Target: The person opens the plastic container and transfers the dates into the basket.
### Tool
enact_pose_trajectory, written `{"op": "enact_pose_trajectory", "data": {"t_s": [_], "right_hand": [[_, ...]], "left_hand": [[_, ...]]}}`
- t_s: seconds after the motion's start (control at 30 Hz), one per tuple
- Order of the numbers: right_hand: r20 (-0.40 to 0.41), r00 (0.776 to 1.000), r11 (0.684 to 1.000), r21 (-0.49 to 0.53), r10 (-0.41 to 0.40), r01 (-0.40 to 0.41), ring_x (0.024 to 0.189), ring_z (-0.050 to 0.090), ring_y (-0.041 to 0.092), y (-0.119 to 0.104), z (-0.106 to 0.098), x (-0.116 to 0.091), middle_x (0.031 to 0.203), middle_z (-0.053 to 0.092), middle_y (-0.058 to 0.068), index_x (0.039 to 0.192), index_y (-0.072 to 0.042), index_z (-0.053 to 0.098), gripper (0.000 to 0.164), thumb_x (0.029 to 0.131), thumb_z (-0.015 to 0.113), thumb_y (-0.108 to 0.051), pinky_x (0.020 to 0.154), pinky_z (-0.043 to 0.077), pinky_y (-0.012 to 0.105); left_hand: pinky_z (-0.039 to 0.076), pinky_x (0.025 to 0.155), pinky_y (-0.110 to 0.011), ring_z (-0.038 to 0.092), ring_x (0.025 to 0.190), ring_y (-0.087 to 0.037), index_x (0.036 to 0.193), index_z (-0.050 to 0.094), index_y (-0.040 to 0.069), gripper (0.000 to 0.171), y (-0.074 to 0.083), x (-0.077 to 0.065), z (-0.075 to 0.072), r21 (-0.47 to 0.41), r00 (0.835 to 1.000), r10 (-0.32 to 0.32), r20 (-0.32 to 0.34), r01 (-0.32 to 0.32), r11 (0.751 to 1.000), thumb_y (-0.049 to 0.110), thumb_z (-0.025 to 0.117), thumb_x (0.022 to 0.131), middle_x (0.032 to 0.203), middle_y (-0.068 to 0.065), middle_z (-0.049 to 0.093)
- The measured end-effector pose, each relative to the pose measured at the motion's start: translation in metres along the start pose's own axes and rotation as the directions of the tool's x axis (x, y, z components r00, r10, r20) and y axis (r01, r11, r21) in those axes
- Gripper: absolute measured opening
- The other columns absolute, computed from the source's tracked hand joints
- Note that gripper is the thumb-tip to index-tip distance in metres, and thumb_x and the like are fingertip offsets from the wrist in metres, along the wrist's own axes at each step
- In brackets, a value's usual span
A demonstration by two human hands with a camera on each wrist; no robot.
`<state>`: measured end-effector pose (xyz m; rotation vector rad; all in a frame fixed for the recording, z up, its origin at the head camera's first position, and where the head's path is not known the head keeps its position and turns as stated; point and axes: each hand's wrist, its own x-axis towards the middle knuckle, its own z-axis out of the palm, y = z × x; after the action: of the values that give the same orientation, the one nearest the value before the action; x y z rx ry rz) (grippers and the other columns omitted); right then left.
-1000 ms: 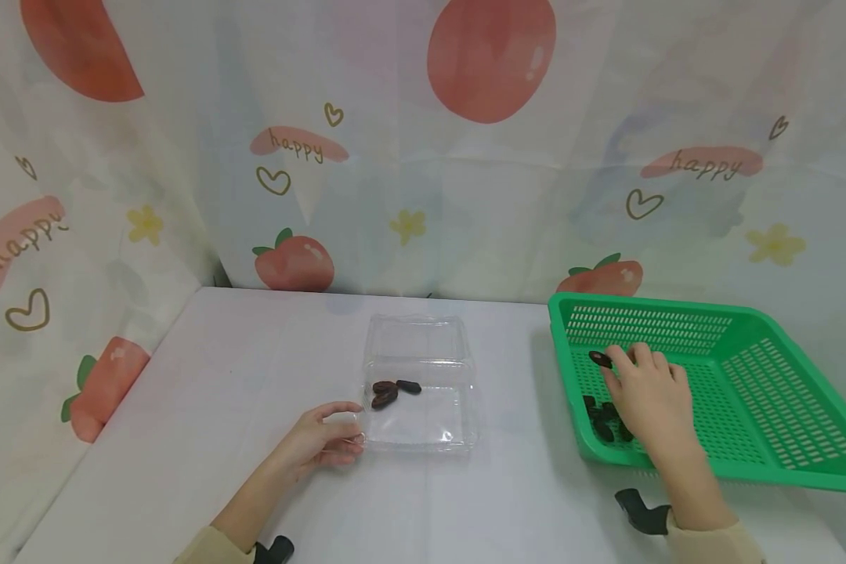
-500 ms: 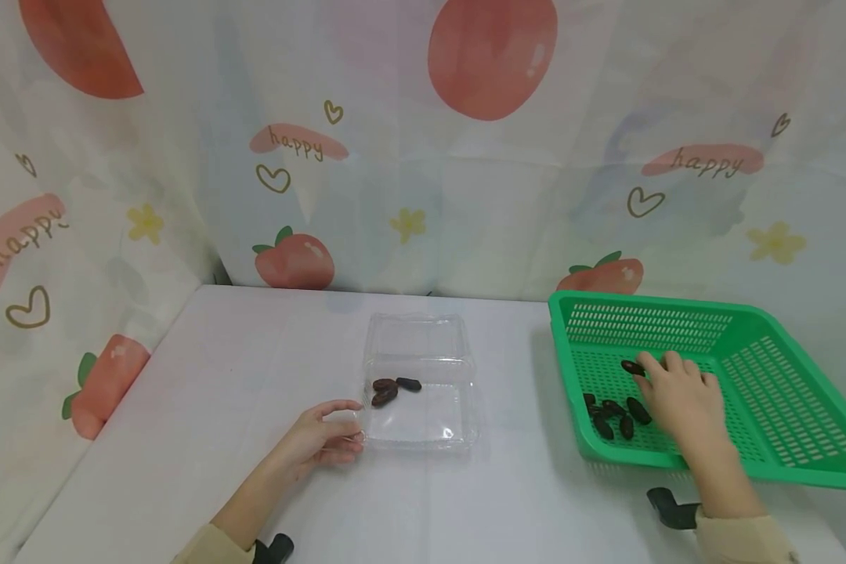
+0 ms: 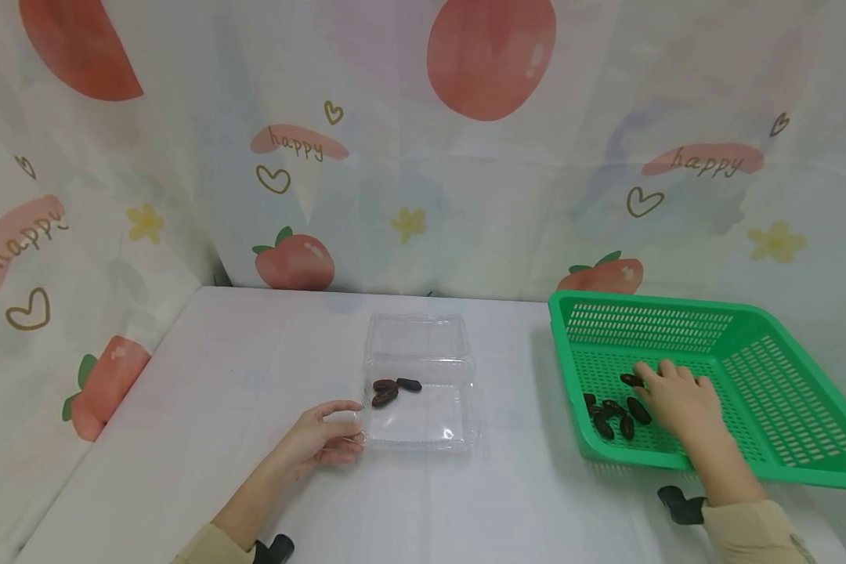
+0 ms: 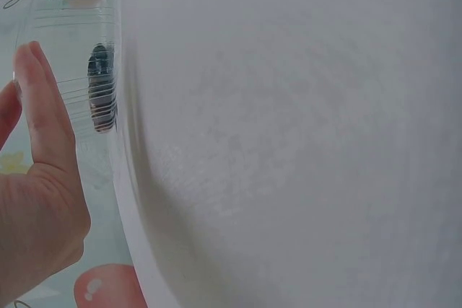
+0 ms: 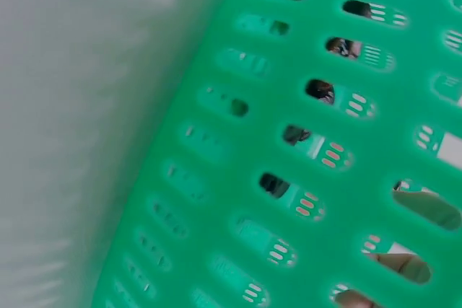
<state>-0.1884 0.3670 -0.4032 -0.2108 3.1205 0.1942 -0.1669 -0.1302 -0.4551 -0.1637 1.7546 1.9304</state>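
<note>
Inside a green plastic basket, my right hand pinches a dark brown, oval date between thumb and fingertips. Several more dates lie on the basket floor to the near left of that hand. An open clear plastic clamshell box stands mid-table with its lid folded back. Three dates lie in its left part. My left hand holds the box's near left edge with thumb and fingers. The left wrist view shows those fingers along the ribbed clear wall, a date behind it.
A white cloth covers the table, and a printed curtain rises behind and at the left. The right wrist view is mostly the slotted basket wall, with dates and fingers glimpsed through the slots.
My right hand has shifted right and slightly nearer inside the basket, lowering the pinched date toward its floor and uncovering the dates there. The left hand and box stay put.
</note>
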Motion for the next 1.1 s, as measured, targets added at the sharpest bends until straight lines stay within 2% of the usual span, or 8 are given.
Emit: {"op": "enact_pose_trajectory", "data": {"t_s": [0.3,0.47,0.73,0.9,1.1], "right_hand": [[0.01,0.999,0.998,-0.049,-0.045,0.045,0.076,0.048,0.033,-0.001,0.009,0.004,0.089,0.047,0.018,0.114,-0.007,0.048,0.035,0.085,0.064,-0.019,0.056,0.037,0.041],[0.005,0.998,0.997,-0.036,-0.066,0.066,0.072,0.047,0.03,-0.004,0.009,0.004,0.086,0.046,0.015,0.111,-0.007,0.05,0.032,0.084,0.064,-0.018,0.057,0.037,0.041],[-0.007,0.998,0.997,0.018,-0.069,0.069,0.076,0.047,0.034,-0.005,0.005,0.004,0.09,0.046,0.018,0.112,-0.005,0.049,0.03,0.087,0.06,-0.015,0.058,0.036,0.041],[-0.108,0.993,0.997,0.044,-0.05,0.055,0.073,0.044,0.03,-0.007,0.004,0.003,0.09,0.045,0.017,0.11,-0.008,0.048,0.027,0.087,0.06,-0.014,0.057,0.034,0.04],[-0.248,0.968,0.991,0.118,-0.036,0.067,0.079,0.047,0.034,-0.03,-0.013,0.001,0.095,0.046,0.019,0.111,-0.011,0.048,0.028,0.086,0.06,-0.013,0.063,0.037,0.049]], "left_hand": [[0.056,0.063,-0.028,0.067,0.071,-0.017,0.129,0.043,0.0,0.054,-0.001,0.001,0.0,0.003,1.0,0.006,-0.006,-0.006,1.0,0.013,0.067,0.082,0.08,-0.007,0.068],[0.056,0.063,-0.027,0.067,0.07,-0.017,0.129,0.043,-0.001,0.054,-0.002,0.001,0.0,0.002,1.0,0.009,0.004,-0.009,1.0,0.012,0.067,0.082,0.079,-0.006,0.068],[0.056,0.063,-0.028,0.067,0.07,-0.017,0.128,0.044,0.0,0.054,-0.002,0.002,0.0,0.001,1.0,0.006,-0.005,-0.006,1.0,0.013,0.067,0.082,0.08,-0.007,0.068],[0.056,0.063,-0.028,0.067,0.07,-0.017,0.128,0.043,0.0,0.054,-0.003,0.002,0.0,-0.002,1.0,0.006,-0.002,-0.007,1.0,0.013,0.068,0.081,0.08,-0.007,0.068],[0.056,0.063,-0.028,0.067,0.07,-0.017,0.128,0.043,0.0,0.053,-0.002,0.0,0.001,-0.002,1.0,0.006,-0.008,-0.006,1.0,0.012,0.067,0.082,0.08,-0.007,0.068]]}}
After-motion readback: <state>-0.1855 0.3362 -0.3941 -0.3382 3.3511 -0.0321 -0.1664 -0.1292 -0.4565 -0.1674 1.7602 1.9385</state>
